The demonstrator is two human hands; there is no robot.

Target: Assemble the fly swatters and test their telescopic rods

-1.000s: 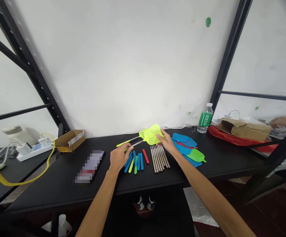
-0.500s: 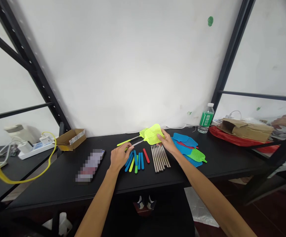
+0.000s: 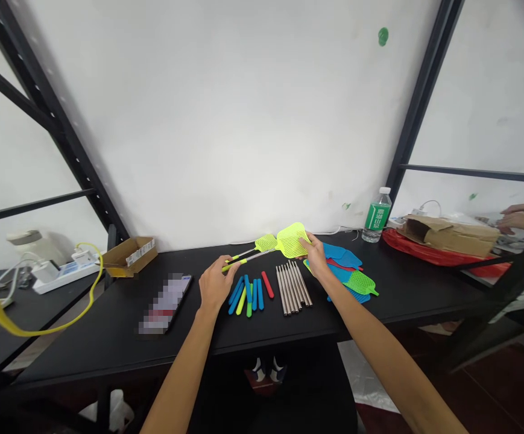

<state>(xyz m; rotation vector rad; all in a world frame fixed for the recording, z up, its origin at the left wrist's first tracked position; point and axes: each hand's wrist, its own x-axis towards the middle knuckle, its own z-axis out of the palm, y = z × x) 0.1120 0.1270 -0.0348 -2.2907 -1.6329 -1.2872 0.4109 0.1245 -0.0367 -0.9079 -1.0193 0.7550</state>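
A yellow-green fly swatter [image 3: 290,240] with a metal rod is held above the black table [image 3: 108,325]. My left hand [image 3: 215,283] pinches its yellow handle end. My right hand [image 3: 316,256] grips the mesh head. A second yellow swatter [image 3: 265,242] lies just behind it. Below lie several coloured plastic handles [image 3: 249,293] and a row of metal rods [image 3: 292,286]. Right of my right hand sits a pile of blue, red and green mesh heads [image 3: 350,277].
A phone [image 3: 166,302] lies left of my left hand. A small cardboard box [image 3: 128,253] stands at the back left, a water bottle [image 3: 376,216] at the back right. Another person's hand [image 3: 521,217] rests by a brown bag [image 3: 451,236] at far right. Black shelf posts [image 3: 410,120] flank the table.
Both hands lifted the swatter and carried it slightly right; the mesh head now sits higher and farther right, and the rod looks stretched out longer between my hands.
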